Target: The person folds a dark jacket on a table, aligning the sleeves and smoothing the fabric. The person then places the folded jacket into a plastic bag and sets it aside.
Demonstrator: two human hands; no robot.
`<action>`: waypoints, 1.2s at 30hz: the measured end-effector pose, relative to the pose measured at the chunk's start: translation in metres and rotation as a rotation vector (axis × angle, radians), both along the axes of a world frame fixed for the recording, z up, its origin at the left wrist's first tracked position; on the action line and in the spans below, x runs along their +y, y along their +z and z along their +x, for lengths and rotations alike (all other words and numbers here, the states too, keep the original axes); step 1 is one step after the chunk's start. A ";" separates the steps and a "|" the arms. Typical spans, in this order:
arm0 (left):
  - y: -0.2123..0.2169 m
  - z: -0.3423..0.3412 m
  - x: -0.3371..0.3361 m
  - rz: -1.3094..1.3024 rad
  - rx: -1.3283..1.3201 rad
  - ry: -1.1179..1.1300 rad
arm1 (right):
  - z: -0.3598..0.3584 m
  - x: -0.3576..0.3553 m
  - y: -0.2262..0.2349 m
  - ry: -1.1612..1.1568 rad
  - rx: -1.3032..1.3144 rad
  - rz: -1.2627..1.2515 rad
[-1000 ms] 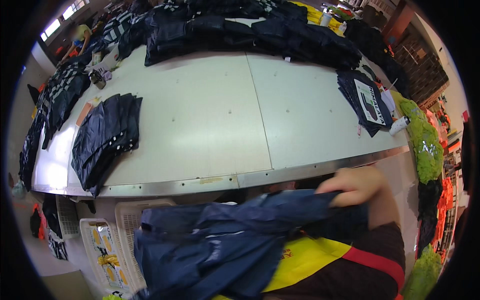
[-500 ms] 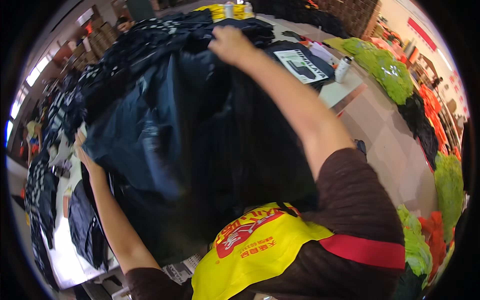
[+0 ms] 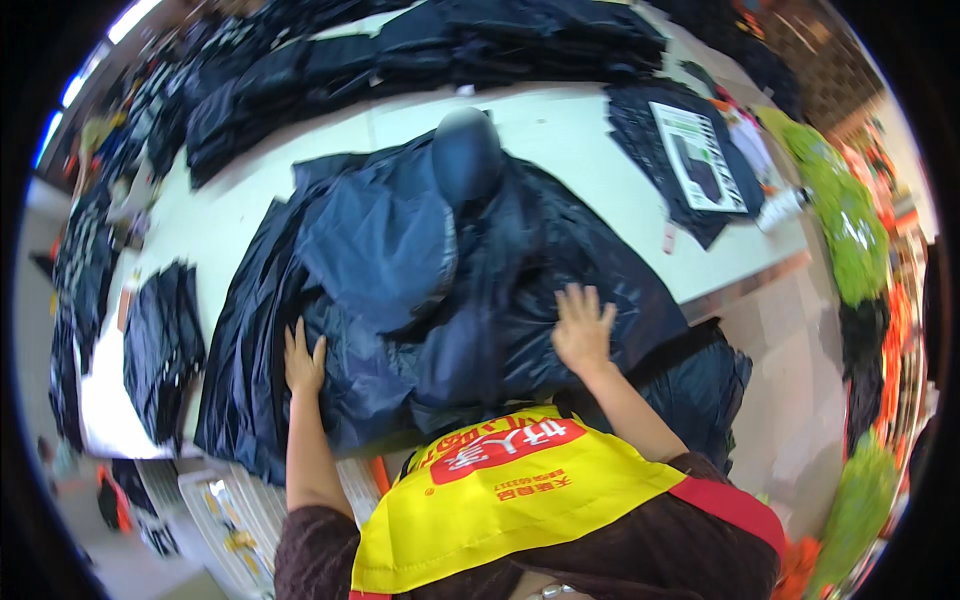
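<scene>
A dark navy raincoat (image 3: pixel 500 340) of thin, shiny cloth lies spread over the worktable in front of me. A rounded, hood-like part (image 3: pixel 467 158) stands up at its far end, and a lighter blue panel (image 3: pixel 375 255) lies folded across its left half. My left hand (image 3: pixel 304 362) rests on the left side of the coat, fingers stretched out. On the right side my right hand (image 3: pixel 583 330) presses flat with its fingers spread. Neither hand grips the cloth. The coat's near edge is partly hidden behind my yellow apron (image 3: pixel 520 500).
Folded dark garments (image 3: pixel 420 50) form a long row across the far side of the white table (image 3: pixel 560 135). At the right lie a dark garment pile with a printed sheet (image 3: pixel 695 160) and a white bottle (image 3: pixel 783 207). Another dark bundle (image 3: pixel 163 350) sits left. Green garments (image 3: pixel 835 210) line the right.
The raincoat, held up and stretched between my hands before, now lies on the table. My right hand has come down and nearer, my left hand has moved right, and both have let go.
</scene>
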State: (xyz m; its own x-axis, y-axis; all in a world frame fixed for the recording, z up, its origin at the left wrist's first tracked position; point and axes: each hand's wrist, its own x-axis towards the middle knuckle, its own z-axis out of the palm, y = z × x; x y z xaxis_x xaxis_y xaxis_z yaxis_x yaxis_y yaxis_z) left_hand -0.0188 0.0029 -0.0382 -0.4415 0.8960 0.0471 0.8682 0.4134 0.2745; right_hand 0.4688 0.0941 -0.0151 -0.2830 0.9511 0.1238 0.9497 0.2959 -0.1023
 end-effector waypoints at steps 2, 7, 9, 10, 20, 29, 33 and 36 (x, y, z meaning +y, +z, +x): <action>0.005 -0.013 0.000 -0.016 0.013 0.014 | 0.028 0.010 -0.016 -0.063 -0.068 0.023; 0.005 -0.010 -0.002 -0.052 -0.013 0.065 | 0.064 0.032 -0.020 -0.043 -0.084 -0.020; 0.003 -0.011 -0.001 -0.074 0.016 0.064 | 0.064 0.040 -0.025 -0.040 -0.078 0.007; 0.000 -0.008 -0.001 -0.045 -0.029 0.062 | 0.065 0.042 -0.025 -0.047 -0.073 0.020; 0.047 0.098 0.045 0.216 -1.664 0.361 | -0.126 0.054 0.075 0.237 0.585 0.101; 0.057 0.120 0.037 -0.061 -2.302 0.288 | -0.202 0.076 0.095 0.440 0.964 -0.437; 0.099 0.121 0.046 -0.082 -2.428 0.301 | -0.233 0.092 0.081 0.919 0.382 -1.010; 0.167 0.114 0.046 0.216 -2.028 0.003 | -0.243 0.095 0.073 0.777 -0.420 -1.088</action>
